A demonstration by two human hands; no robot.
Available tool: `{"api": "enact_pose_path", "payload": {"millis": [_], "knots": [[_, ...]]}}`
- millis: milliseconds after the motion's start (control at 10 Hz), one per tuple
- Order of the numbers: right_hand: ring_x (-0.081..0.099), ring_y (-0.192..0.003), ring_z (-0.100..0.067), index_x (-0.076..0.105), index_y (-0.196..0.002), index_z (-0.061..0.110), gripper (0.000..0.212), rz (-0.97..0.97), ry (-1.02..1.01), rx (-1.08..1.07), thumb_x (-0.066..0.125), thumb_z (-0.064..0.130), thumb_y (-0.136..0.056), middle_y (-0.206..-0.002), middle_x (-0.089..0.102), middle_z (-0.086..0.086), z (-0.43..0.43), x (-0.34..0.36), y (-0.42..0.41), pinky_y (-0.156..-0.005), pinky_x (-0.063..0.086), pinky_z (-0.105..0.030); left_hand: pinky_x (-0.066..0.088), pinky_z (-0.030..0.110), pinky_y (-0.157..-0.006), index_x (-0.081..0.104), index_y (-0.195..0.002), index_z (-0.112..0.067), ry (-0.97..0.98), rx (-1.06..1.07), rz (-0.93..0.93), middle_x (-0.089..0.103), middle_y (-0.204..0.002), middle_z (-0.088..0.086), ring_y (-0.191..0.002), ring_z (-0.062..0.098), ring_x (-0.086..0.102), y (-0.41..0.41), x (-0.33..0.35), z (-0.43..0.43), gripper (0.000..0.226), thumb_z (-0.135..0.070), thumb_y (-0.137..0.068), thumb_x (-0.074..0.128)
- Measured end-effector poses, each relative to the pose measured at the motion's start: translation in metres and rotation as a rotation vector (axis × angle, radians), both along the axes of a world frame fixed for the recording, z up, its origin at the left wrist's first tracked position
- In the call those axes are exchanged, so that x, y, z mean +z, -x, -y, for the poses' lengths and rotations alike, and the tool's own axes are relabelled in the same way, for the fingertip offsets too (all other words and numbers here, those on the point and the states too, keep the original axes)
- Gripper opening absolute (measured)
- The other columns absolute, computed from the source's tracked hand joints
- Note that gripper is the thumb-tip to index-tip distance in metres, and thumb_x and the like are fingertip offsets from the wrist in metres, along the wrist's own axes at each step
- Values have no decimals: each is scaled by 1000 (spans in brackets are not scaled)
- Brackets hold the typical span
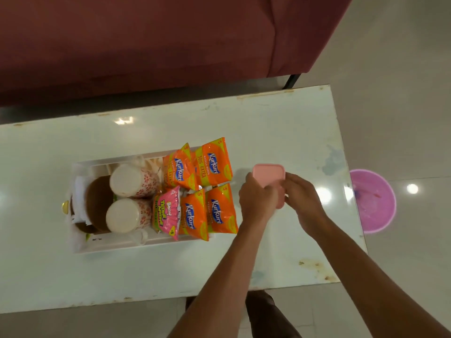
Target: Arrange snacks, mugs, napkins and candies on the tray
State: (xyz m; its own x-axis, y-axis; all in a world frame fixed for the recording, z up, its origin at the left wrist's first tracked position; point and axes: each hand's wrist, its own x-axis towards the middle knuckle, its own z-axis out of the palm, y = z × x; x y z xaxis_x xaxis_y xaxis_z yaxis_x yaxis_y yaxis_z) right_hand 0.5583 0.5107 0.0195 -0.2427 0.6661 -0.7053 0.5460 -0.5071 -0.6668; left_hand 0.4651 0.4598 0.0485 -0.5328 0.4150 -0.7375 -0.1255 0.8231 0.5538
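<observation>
both hands meet over the right part of the table (280,123) around a small pink box (269,176) – the left hand (256,198) wraps its near-left side with fingers curled on it, the right hand (302,196) pinches its right edge, and whether the box touches the tabletop i cannot tell

just to the left sits the white tray (80,245). four orange kurkure packets (214,167) fill its right end, two by two, overhanging the rim, with a pink bingo packet (168,211) tucked beside the near pair. two floral mugs (133,180) lie on their sides in the middle, bases facing up – behind them brown round pieces (97,201) and white napkins (79,191) at the left end

a pink tub (375,203) stands on the floor past the table's right edge, a maroon sofa (146,45) beyond
</observation>
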Motion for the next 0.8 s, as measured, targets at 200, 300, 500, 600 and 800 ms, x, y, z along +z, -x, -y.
{"api": "enact_pose_path", "payload": {"millis": [200, 300, 500, 600, 800], "knots": [[66, -103, -23, 73, -103, 34, 47, 25, 51, 113, 46, 10, -73, -103, 74, 5, -8, -15, 0, -95, 54, -48, 52, 43, -104, 34, -152, -14, 9, 70, -37, 49, -150, 13, -133, 31, 51, -6, -14, -9, 63, -9, -93, 55], [67, -102, -18, 73, -104, 38, 53, 14, 58, 129, 45, 10, -69, -100, 75, 12, -11, -19, 0, -91, 56, -41, 53, 43, -103, 32, -154, -15, 3, 77, -56, 48, -151, 12, -133, 31, 51, -8, -16, -9, 66, -9, -93, 56], [63, -109, -14, 70, -114, 35, 48, -17, 35, 96, 49, 12, -78, -115, 71, 11, -9, -22, 0, -94, 53, -36, 51, 41, -103, 29, -155, -15, -39, 80, -57, 46, -153, 12, -135, 31, 50, -8, -9, -4, 67, -9, -94, 55], [52, -112, -9, 57, -135, 24, 44, 80, -124, 72, 54, 20, -91, -136, 58, 3, -6, -14, 0, -92, 40, -25, 42, 36, -110, 24, -158, -17, -126, 2, -132, 36, -162, 6, -144, 27, 41, -3, 5, 7, 68, -13, -96, 52], [43, -135, -25, 45, -143, 8, 51, 199, -642, 312, 57, 17, -95, -146, 47, -11, 16, 30, 24, -111, 35, -34, 26, 31, -119, 21, -159, -17, -326, -335, -548, 22, -168, 1, -155, 18, 20, 43, 44, 63, 63, -17, -102, 48]]}}
